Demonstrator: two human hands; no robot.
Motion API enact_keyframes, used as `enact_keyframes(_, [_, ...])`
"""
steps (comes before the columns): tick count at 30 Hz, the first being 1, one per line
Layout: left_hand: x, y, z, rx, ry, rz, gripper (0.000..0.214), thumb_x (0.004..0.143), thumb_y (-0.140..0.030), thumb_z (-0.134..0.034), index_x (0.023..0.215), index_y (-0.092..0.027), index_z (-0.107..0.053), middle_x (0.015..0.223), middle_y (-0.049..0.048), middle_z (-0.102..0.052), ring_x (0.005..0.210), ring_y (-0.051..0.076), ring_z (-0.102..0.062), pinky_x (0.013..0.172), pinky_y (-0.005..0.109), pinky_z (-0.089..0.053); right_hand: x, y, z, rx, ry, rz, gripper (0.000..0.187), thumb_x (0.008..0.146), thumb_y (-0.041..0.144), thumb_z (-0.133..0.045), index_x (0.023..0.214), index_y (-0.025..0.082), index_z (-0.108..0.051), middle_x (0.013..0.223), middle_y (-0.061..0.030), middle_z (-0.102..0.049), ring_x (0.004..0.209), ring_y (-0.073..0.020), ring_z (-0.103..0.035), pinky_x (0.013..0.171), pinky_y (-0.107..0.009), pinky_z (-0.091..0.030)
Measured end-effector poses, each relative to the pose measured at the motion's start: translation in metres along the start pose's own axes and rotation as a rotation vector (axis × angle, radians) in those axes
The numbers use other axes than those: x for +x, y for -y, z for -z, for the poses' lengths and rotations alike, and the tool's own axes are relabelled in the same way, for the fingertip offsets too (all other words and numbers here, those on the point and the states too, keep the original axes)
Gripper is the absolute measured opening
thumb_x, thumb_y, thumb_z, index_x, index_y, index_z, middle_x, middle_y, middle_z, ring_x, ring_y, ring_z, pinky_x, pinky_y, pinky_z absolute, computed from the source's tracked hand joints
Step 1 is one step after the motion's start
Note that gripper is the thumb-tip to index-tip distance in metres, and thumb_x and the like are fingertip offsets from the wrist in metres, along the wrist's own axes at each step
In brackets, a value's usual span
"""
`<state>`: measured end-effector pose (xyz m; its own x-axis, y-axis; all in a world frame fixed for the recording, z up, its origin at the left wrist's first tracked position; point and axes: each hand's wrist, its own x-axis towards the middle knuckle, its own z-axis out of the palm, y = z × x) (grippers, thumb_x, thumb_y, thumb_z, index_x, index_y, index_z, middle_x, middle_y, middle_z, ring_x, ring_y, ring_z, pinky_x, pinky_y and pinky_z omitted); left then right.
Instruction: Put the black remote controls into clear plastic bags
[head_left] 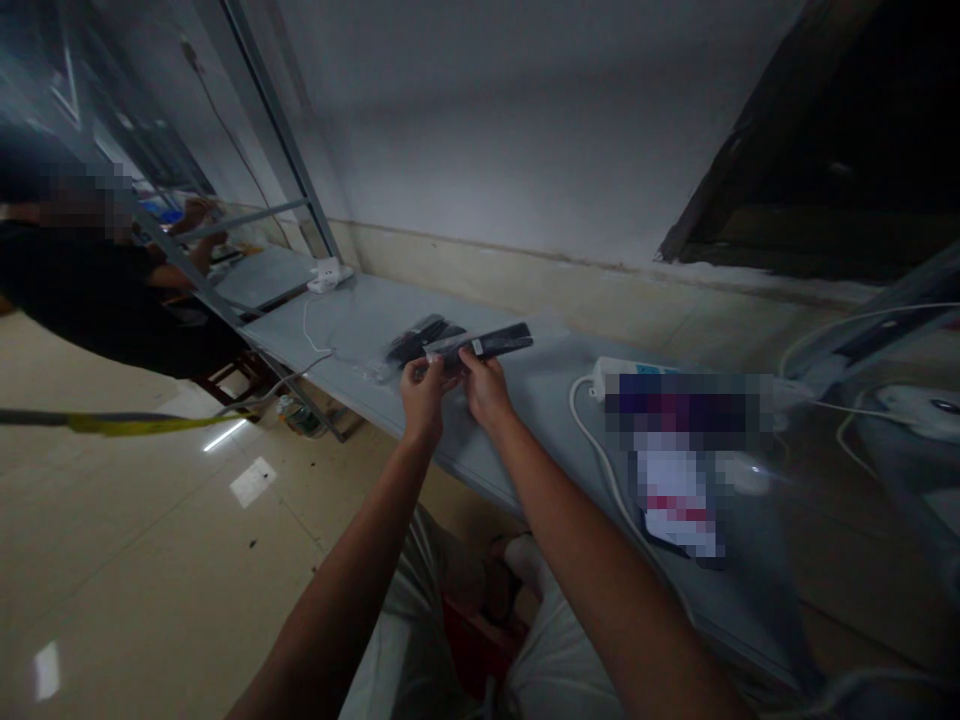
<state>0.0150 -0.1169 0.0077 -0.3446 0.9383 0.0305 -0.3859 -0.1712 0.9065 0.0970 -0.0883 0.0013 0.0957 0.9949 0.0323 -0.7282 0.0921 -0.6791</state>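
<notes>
Head view shows the left hand (pixel 424 394) and right hand (pixel 485 384) together gripping a clear-wrapped dark packet (pixel 504 342) between thumbs and fingers, its dark end jutting out to the grip's right. Just beyond the grip to the left, a dark pile (pixel 417 338) in clear wrap lies on the grey table (pixel 375 295); well to its right sits a white power strip (pixel 619 366).

I can't read any words or numbers here; the small white label (pixel 478 347) on the dark packet (pixel 508 340) I hold is too tiny to make out.
</notes>
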Motion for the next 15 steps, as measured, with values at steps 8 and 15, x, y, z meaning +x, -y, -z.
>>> enact_keyframes(8, [0.010, -0.002, 0.020, 0.014, 0.080, 0.008, 0.030, 0.070, -0.039, -0.078, 0.072, -0.014, -0.063, 0.061, -0.0017, -0.054, 0.053, 0.008, -0.053, 0.053, 0.022, -0.043, -0.003, -0.009, 0.000, -0.120, 0.111, -0.103, 0.019, 0.073, 0.019, -0.075, 0.091, 0.015, -0.071, 0.090, -0.0023, -0.077, 0.076, -0.0138, -0.071, 0.064, -0.023, -0.057])
enact_keyframes(15, [0.009, -0.010, 0.042, 0.019, 0.098, 0.065, 0.023, 0.071, -0.031, -0.074, 0.084, -0.013, -0.073, 0.069, 0.0013, -0.058, 0.056, 0.008, -0.049, 0.057, 0.024, -0.044, 0.002, 0.009, -0.002, 0.047, 0.001, -0.268, 0.011, 0.091, 0.021, -0.057, 0.086, 0.014, -0.064, 0.075, -0.0046, -0.075, 0.066, -0.0169, -0.071, 0.063, -0.031, -0.061])
